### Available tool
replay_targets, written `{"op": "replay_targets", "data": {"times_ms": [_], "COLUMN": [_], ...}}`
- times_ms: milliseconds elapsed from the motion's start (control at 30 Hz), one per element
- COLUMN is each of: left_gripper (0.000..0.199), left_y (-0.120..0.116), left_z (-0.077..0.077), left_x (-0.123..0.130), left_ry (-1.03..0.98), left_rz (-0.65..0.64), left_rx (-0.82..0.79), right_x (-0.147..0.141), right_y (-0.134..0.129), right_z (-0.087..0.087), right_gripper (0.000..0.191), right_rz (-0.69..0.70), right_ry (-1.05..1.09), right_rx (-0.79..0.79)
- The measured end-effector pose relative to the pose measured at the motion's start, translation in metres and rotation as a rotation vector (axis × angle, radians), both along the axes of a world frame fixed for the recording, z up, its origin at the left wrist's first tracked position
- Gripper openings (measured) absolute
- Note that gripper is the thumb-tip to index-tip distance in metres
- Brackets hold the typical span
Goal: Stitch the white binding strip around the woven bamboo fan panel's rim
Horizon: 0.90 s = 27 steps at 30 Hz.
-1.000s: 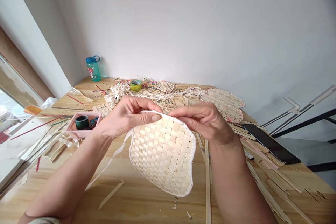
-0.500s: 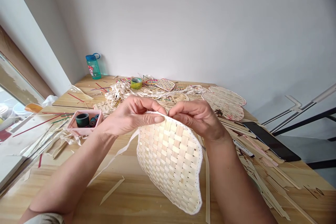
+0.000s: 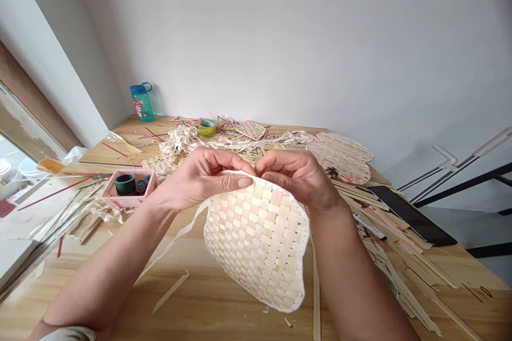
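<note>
In the head view, the left hand (image 3: 204, 178) and the right hand (image 3: 298, 176) are pinching the top rim of a woven bamboo panel (image 3: 258, 242), with thumbs pressing on the near face, fingers curled together behind the edge and fingertips almost meeting. The panel is hanging at about 6 o'clock above the table and bowing slightly. It looks light and stiff but springy, and its thin strips could shift under a mid-weave grip, so the bound rim seems the safest hold. A white edging strip (image 3: 176, 240) is trailing from its left side. Below, a wooden worktable (image 3: 120, 298) is carrying loose bamboo strips (image 3: 170, 286). A pink tray (image 3: 128, 205) of thread spools (image 3: 125, 184) is sitting at 9 o'clock, a teal water bottle (image 3: 142, 104) is standing by the wall at 11 o'clock, more woven panels (image 3: 340, 159) are lying at 2 o'clock, and a black tablet (image 3: 412, 214) is resting at 3 o'clock.
</note>
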<state>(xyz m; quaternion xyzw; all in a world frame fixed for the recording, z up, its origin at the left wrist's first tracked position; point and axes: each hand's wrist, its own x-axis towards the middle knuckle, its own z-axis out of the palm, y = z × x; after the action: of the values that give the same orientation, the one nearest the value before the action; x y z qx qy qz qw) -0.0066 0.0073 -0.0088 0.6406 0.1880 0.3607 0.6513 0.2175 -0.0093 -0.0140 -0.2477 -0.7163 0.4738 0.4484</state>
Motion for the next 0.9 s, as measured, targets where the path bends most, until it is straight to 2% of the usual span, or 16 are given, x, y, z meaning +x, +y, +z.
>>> {"op": "replay_targets", "data": {"times_ms": [367,433,500,600,667,767,833,900], "left_gripper": [0.007,0.008,0.010,0.011,0.011,0.010,0.011,0.011], "left_y": [-0.002,-0.002,-0.002,-0.005,-0.008,-0.013,-0.016,-0.019], "left_z": [-0.001,0.000,0.002,0.008,0.012,0.014,0.014,0.013], "left_x": [0.001,0.000,0.000,0.000,0.000,0.002,0.004,0.005], "left_ry": [0.019,0.027,0.039,0.058,0.065,0.088,0.098,0.099], "left_rz": [0.034,0.064,0.111,0.213,0.293,0.398,0.438,0.456], "left_rx": [0.011,0.021,0.052,0.148,0.227,0.347,0.410,0.435], "right_x": [-0.016,-0.015,-0.011,-0.005,-0.005,-0.012,-0.019,-0.025], "right_y": [-0.002,0.001,0.004,0.002,-0.006,-0.023,-0.029,-0.029], "right_z": [-0.006,-0.005,-0.003,0.003,0.008,0.014,0.015,0.015], "right_gripper": [0.028,0.024,0.015,0.004,0.010,0.017,0.017,0.016], "right_rz": [-0.048,-0.071,-0.154,-0.400,-0.550,-0.670,-0.731,-0.785], "right_ry": [0.139,0.114,0.091,0.108,0.076,-0.155,-0.310,-0.379], "right_rx": [-0.037,-0.033,0.016,0.256,0.517,0.884,1.055,1.174]}}
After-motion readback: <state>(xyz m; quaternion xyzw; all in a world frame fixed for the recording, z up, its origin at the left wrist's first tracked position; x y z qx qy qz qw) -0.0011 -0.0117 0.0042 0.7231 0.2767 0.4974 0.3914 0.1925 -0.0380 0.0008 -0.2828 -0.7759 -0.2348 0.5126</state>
